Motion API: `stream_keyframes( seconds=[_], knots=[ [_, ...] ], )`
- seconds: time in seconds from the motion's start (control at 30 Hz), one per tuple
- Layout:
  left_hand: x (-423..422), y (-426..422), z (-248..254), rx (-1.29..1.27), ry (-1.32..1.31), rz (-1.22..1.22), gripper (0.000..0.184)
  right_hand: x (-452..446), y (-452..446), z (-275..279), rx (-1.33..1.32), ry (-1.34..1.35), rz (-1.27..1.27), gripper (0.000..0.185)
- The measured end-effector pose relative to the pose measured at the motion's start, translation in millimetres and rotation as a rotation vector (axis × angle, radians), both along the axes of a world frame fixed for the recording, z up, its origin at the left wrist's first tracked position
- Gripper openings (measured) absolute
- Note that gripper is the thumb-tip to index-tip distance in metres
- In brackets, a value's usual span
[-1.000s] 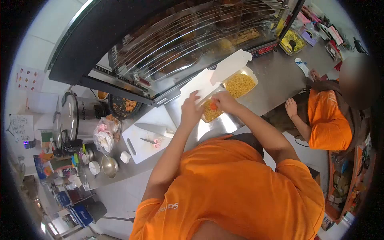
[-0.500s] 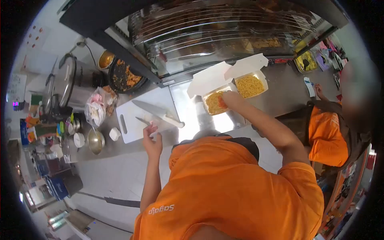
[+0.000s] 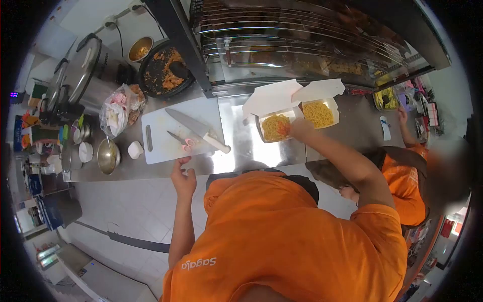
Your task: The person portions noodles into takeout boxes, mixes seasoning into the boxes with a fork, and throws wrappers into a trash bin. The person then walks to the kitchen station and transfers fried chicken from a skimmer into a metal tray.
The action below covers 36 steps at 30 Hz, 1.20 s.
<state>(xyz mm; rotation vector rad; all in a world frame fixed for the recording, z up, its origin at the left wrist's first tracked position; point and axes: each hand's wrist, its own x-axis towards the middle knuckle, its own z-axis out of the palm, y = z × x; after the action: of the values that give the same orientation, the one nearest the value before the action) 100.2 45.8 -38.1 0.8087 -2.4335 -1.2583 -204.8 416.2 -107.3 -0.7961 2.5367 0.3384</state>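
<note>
My right hand (image 3: 303, 131) reaches down at the right side of a white takeaway box (image 3: 270, 141) of yellow noodles (image 3: 275, 125). Its fingers are drawn together, mostly hidden by the back of the hand, with orange-red shreds (image 3: 283, 130) at their tips. A second open box (image 3: 336, 111) of noodles stands just beyond. By the front edge of the white cutting board (image 3: 160, 128), my left hand (image 3: 183, 177) is empty, thumb and forefinger apart. Scissors (image 3: 185, 143) with pink handles and a large white-handled knife (image 3: 196, 128) lie on the board.
A black pan (image 3: 151, 83) with orange-brown food and a metal bowl (image 3: 141, 49) stand behind the board. Left are a plastic bag (image 3: 116, 111) and another metal bowl (image 3: 107, 157). A glass cabinet (image 3: 302, 45) rises behind the boxes. A co-worker in orange (image 3: 402, 186) stands at right.
My left hand has drawn back from the scissors to the board's front edge. My right hand stays at the same noodle box. The whole view has shifted slightly.
</note>
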Motion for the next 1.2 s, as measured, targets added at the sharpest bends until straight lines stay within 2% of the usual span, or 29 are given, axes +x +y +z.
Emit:
stream_keyframes(
  seconds=[0.1, 0.2, 0.3, 0.4, 0.5, 0.6, 0.7, 0.73, 0.93, 1.03, 1.1, 1.2],
  knots=[
    [6.3, -3.6, -4.9, 0.014, 0.001, 0.036, 0.030, -14.2, 10.9, -2.5, -0.157, -0.065, 0.084, 0.041],
    [9.0, -8.6, -10.7, 0.027, 0.007, 0.052, 0.029, -15.9, 10.1, 17.0, -0.257, -0.106, 0.007, 0.042],
    [8.6, -8.9, -12.4, 0.012, 0.021, 0.054, 0.029, -19.6, 12.9, 16.3, -0.318, -0.160, 0.059, 0.043],
    [7.7, -11.4, -11.8, -0.009, 0.019, 0.052, 0.028, -25.6, 7.4, 20.7, -0.219, -0.205, 0.200, 0.037],
    [12.0, -15.3, -16.0, -0.018, 0.002, 0.065, 0.028, -22.5, 6.8, 23.2, -0.445, -0.182, 0.065, 0.033],
    [18.0, -17.2, -17.5, -0.015, -0.020, 0.090, 0.028, -24.3, 2.4, 17.3, -0.423, -0.178, 0.015, 0.027],
    [30.2, -23.4, -25.9, -0.049, -0.057, 0.117, 0.028, -22.1, -9.8, 30.8, -0.213, -0.172, 0.146, 0.030],
    [36.4, -25.7, -31.4, -0.065, -0.071, 0.125, 0.028, -19.2, -13.8, 32.5, -0.215, -0.159, 0.118, 0.032],
    [86.4, -35.9, -57.6, -0.034, -0.136, 0.202, 0.028, -13.3, -20.6, 35.2, -0.264, -0.099, 0.079, 0.042],
    [139.3, -45.6, -98.8, -0.061, -0.085, 0.171, 0.027, -14.8, -18.8, 30.2, -0.327, -0.122, 0.063, 0.044],
    [175.1, -45.5, -112.7, -0.076, -0.199, 0.166, 0.023, -22.4, -14.2, 22.1, -0.332, -0.145, 0.126, 0.045],
    [230.9, -45.3, -133.7, -0.084, -0.355, 0.124, 0.018, -18.1, -24.0, 54.7, -0.304, -0.225, -0.052, 0.042]
  ],
)
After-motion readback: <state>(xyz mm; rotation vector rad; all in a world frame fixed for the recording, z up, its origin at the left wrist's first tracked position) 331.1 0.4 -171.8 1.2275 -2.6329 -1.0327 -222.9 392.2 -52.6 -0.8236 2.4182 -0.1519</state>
